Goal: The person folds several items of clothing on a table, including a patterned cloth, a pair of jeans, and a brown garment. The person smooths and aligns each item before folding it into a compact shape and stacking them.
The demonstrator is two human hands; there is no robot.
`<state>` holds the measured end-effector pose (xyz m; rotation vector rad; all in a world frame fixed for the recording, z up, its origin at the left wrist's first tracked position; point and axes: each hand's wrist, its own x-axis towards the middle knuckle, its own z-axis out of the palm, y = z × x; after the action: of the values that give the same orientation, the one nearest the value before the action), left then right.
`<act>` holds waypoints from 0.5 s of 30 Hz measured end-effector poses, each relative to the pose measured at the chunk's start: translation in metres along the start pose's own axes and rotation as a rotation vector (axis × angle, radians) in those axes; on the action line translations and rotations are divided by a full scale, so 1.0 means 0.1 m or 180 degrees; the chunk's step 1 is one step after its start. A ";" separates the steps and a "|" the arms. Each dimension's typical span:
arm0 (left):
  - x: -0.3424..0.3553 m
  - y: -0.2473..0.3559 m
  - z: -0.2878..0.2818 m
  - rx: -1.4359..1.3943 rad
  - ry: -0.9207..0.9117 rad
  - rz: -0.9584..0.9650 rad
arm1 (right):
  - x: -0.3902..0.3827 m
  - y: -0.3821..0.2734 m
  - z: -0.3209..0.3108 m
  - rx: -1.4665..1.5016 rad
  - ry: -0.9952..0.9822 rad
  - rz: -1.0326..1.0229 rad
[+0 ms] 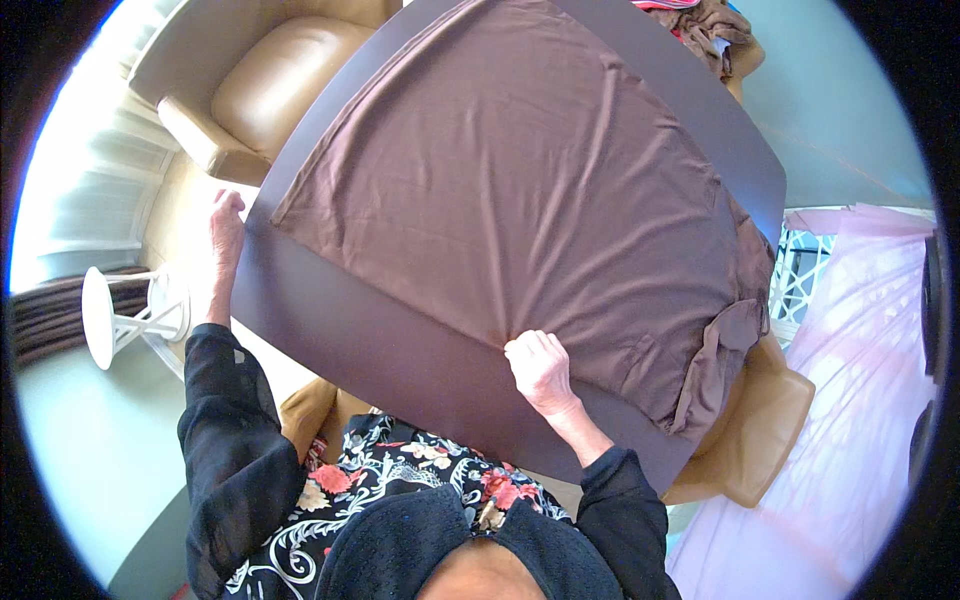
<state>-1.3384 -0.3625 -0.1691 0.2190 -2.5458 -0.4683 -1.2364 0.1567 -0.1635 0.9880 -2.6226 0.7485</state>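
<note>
A large brown cloth [480, 160] lies spread over the dark table [390, 345], with its near edge running slantwise across the top. My right hand [540, 368] is closed on that near edge, and creases fan out from the grip. The cloth's right end [715, 350] is bunched and gathered by the table's right side. My left hand [227, 218] is held with curled fingers just past the table's left edge. It is apart from the cloth's left corner [282, 220], and whatever is inside its fingers, if anything, is hidden.
A tan armchair [285, 80] stands at the far left and another tan seat [750, 430] at the right. Crumpled clothes [705, 30] are heaped at the far right. A small white stand [110, 318] is on the left. Pinkish sheer fabric [830, 400] hangs on the right.
</note>
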 end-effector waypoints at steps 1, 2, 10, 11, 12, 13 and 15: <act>-0.08 -0.17 -0.03 0.0003 -0.0014 -0.0172 | -0.04 -0.04 -0.01 0.0065 -0.0120 -0.0038; -0.14 -0.08 -0.02 -0.0168 0.0043 -0.0422 | -0.09 -0.06 -0.02 0.0093 -0.0244 -0.0062; -0.40 1.19 0.05 -0.0442 -0.0349 -0.0559 | -0.31 -0.20 -0.20 0.0450 -0.0962 -0.0132; -0.43 1.24 0.03 -0.0157 -0.0272 -0.0365 | -0.29 -0.21 -0.20 0.0572 -0.0910 -0.0116; -0.49 1.18 0.04 -0.0078 -0.0220 -0.0313 | -0.24 -0.22 -0.20 0.0357 -0.0750 -0.0125; -0.56 1.13 0.08 0.0000 -0.0172 -0.0259 | -0.16 -0.22 -0.24 0.0369 -0.0468 0.0016; -0.62 1.11 0.09 -0.0067 -0.0152 -0.0348 | -0.03 -0.12 -0.23 0.0239 0.0195 0.0448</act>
<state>-1.2980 -0.2421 -0.1646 0.3444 -2.5833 -0.5477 -1.2251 0.1634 -0.1406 0.7920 -2.6492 0.9009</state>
